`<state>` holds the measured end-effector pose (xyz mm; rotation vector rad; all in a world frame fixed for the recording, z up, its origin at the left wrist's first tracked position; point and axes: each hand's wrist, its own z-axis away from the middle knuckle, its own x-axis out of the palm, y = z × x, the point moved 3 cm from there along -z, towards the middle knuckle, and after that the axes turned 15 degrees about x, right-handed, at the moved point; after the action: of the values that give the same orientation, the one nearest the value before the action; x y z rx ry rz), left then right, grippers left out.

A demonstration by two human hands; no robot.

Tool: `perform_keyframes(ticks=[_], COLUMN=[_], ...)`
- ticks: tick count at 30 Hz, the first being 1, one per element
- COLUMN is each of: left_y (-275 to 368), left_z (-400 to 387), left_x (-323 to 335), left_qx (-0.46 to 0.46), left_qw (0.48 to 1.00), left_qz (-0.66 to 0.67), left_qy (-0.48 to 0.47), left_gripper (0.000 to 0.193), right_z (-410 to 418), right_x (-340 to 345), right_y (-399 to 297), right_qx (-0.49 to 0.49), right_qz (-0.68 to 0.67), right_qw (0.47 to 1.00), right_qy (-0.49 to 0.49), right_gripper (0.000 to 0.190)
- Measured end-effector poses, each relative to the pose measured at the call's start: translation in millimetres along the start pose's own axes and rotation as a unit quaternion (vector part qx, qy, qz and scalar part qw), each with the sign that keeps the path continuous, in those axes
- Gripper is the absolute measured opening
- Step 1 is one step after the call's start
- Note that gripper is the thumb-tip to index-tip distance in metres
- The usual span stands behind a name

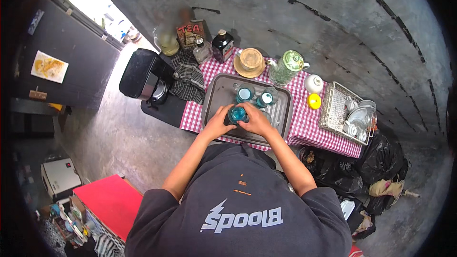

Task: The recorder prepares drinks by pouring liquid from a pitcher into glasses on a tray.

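Observation:
Between my left hand (217, 123) and my right hand (257, 121) is a glass cup of blue liquid (237, 114), with the fingers of both hands around its sides. It is over the near part of a brown serving tray (214, 96). Two glass mugs of blue liquid, a left one (245, 93) and a right one (267, 98), stand on the tray just beyond my fingers. Beside my right fingers, another clear glass (266, 116) is partly hidden; its contents cannot be made out.
A red-checked cloth (303, 125) lies under the tray. Behind stand a lidded cup on a saucer (250, 60), a glass pitcher (285, 69) and bottles. A wicker basket of dishes (330, 114) is at right, a black appliance (141, 75) at left.

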<state>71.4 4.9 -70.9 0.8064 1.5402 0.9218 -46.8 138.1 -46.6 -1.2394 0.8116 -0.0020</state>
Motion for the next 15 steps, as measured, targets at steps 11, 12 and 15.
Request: perform_keyframes(ticks=[11,12,15], left_y=[-7.6,-6.7,-4.4], left_z=[1.5,0.4,-3.9], left_x=[7.2,6.3,2.9], left_qx=[0.012,0.007,0.01], left_qw=[0.998,0.998,0.998], left_qz=[-0.059,-0.062,-0.054], left_qy=[0.01,-0.003,-0.029], left_gripper=[0.079,0.079,0.08], right_z=[4.5,5.3,6.6], right_x=[-2.3,-2.5,-3.5], right_y=[1.3,1.2,1.6], right_qx=[-0.023,-0.02,-0.004], right_qz=[0.001,0.005,0.002], right_qw=[1.0,1.0,1.0], right_qy=[0.0,0.0,0.004], right_gripper=[0.053,0.053,0.053])
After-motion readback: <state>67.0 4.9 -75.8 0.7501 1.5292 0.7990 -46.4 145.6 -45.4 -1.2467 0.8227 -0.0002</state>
